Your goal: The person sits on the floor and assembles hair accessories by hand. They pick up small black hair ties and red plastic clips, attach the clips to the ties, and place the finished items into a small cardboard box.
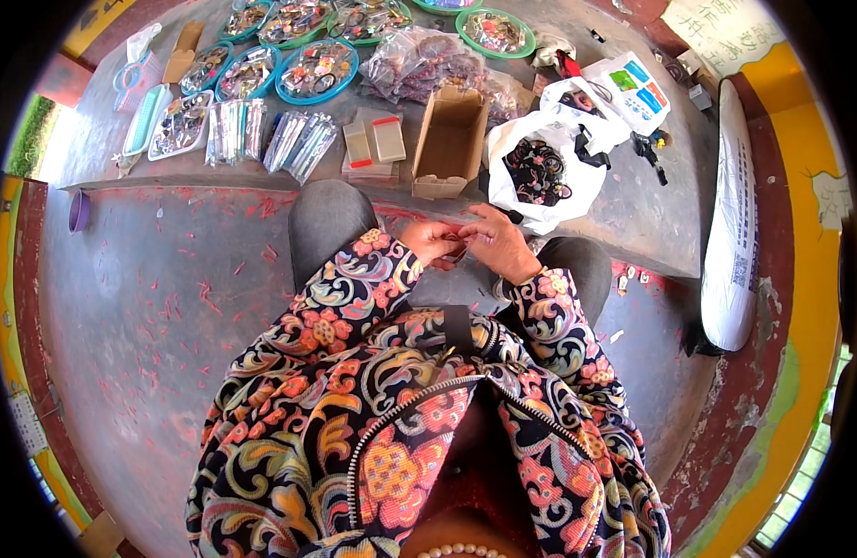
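Note:
My left hand (429, 243) and my right hand (499, 245) meet above my lap, close to the ledge's front edge. Fingers of both are bent and pinched together around something small and thin that I cannot make out. Just beyond them stands an open cardboard box (432, 184). To its right a white plastic bag (540, 217) lies open, with many black bands and small beads or charms (537, 173) inside. Left of the box are flat clear cases with red edges (388, 139), lying on a stack of clear sheets or bags.
Blue and green round baskets (318, 71) of small trinkets line the far side. Clear bags of reddish pieces (425, 65) lie behind the box. Bundles of wrapped slim items (301, 145) sit at the left. A long white wrapped package (732, 223) leans at the right. Red scraps litter the floor (121, 307).

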Demonstrator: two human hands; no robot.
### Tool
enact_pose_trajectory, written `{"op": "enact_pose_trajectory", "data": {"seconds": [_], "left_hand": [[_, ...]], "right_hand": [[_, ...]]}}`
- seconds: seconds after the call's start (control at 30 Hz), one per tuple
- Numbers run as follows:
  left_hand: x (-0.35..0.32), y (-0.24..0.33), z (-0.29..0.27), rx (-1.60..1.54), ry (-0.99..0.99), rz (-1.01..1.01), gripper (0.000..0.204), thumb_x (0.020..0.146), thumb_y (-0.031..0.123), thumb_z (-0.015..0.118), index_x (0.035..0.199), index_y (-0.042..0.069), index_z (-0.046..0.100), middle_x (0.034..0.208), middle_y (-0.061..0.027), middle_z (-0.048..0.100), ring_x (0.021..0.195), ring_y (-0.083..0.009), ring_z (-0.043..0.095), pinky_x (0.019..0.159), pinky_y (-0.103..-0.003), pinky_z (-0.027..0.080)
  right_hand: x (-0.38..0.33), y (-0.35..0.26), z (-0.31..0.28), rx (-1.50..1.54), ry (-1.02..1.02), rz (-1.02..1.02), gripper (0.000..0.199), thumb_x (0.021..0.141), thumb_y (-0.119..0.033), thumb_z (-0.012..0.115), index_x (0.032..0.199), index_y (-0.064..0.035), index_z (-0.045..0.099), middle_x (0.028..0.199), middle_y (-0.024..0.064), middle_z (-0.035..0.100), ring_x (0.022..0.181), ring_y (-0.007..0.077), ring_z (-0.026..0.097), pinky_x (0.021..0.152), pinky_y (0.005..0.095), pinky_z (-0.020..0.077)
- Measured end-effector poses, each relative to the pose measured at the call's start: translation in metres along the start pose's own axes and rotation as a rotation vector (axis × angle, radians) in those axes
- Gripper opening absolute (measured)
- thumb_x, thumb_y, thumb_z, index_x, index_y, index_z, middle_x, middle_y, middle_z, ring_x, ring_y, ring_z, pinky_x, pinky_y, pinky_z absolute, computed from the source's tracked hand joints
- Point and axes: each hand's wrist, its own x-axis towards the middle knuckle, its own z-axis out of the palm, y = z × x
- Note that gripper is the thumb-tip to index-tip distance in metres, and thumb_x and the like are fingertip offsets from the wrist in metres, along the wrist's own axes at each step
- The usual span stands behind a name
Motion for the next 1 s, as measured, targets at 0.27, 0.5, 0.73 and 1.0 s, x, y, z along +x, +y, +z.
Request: {"op": "enact_pose_trajectory", "data": {"seconds": [0.27, 0.5, 0.73, 1.0], "left_hand": [[0.004, -0.01, -0.004, -0.068, -0.041, 0.045, 0.029, 0.081, 0.008, 0.051, 0.109, 0.003, 0.049, 0.094, -0.0043, 0.057, 0.08, -0.0123, 0.056, 0.065, -0.023, 0.048], [0.003, -0.007, 0.0, 0.05, -0.016, 0.036, 0.026, 0.079, 0.009, 0.054, 0.104, 0.003, 0.053, 0.087, -0.0036, 0.058, 0.073, -0.0105, 0.056, 0.061, -0.022, 0.048], [0.003, -0.002, -0.004, 0.042, 0.0, 0.01, 0.023, 0.082, 0.007, 0.048, 0.104, 0.001, 0.052, 0.084, -0.0079, 0.059, 0.075, -0.0158, 0.059, 0.064, -0.026, 0.049], [0.001, -0.001, -0.002, 0.034, 0.023, 0.024, 0.023, 0.082, 0.006, 0.048, 0.105, 0.001, 0.052, 0.086, -0.009, 0.059, 0.077, -0.0171, 0.059, 0.066, -0.028, 0.049]], "right_hand": [[-0.001, -0.006, 0.0, 0.051, -0.116, 0.014, 0.02, 0.067, -0.011, 0.054, 0.084, -0.0058, 0.062, 0.115, 0.016, 0.046, 0.112, 0.0282, 0.039, 0.09, 0.0329, 0.0332], [0.004, 0.016, 0.004, 0.214, -0.333, -0.069, 0.023, 0.069, -0.007, 0.049, 0.089, -0.0032, 0.061, 0.112, 0.0149, 0.048, 0.097, 0.0233, 0.048, 0.083, 0.0301, 0.0363], [0.002, 0.0, 0.002, 0.286, -0.042, 0.132, 0.023, 0.065, -0.002, 0.05, 0.084, -0.0059, 0.062, 0.111, 0.0126, 0.05, 0.101, 0.023, 0.046, 0.081, 0.0285, 0.0384], [0.0, -0.001, 0.0, 0.072, -0.07, 0.077, 0.022, 0.066, -0.005, 0.051, 0.085, -0.0056, 0.063, 0.117, 0.0147, 0.046, 0.104, 0.0232, 0.047, 0.077, 0.028, 0.0418]]}}
